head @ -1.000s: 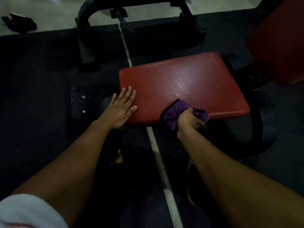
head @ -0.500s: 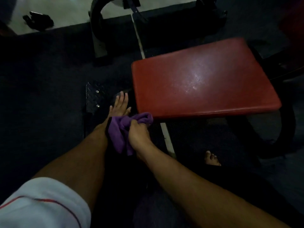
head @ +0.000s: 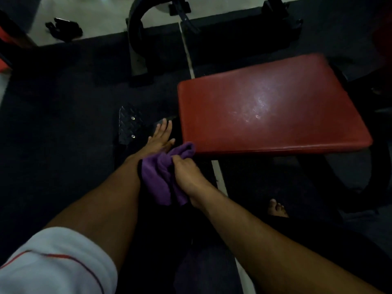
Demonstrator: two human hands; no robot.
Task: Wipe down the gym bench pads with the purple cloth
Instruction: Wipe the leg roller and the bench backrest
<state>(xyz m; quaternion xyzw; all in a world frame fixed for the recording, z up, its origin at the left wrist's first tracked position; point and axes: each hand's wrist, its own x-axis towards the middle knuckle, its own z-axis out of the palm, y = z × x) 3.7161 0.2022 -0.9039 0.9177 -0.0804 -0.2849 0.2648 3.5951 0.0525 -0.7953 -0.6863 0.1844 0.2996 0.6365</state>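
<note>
Your right hand [head: 186, 172] grips the fuzzy purple cloth [head: 158, 177] just off the glossy red rectangular pad's [head: 265, 109] near-left corner; your left hand [head: 159, 139] lies flat, fingers straight.

The dark rubber floor mat [head: 63, 115] carries a black diamond-plate metal footplate [head: 129, 126] at 9 o'clock of the red vinyl bench pad [head: 265, 107].

A black diamond-plate footplate [head: 129, 126] sits on the dark rubber floor [head: 53, 128]. A pale stripe [head: 187, 54] crosses that floor. Small black objects [head: 63, 28] lie on the light tile [head: 95, 15] at the far edge.
</note>
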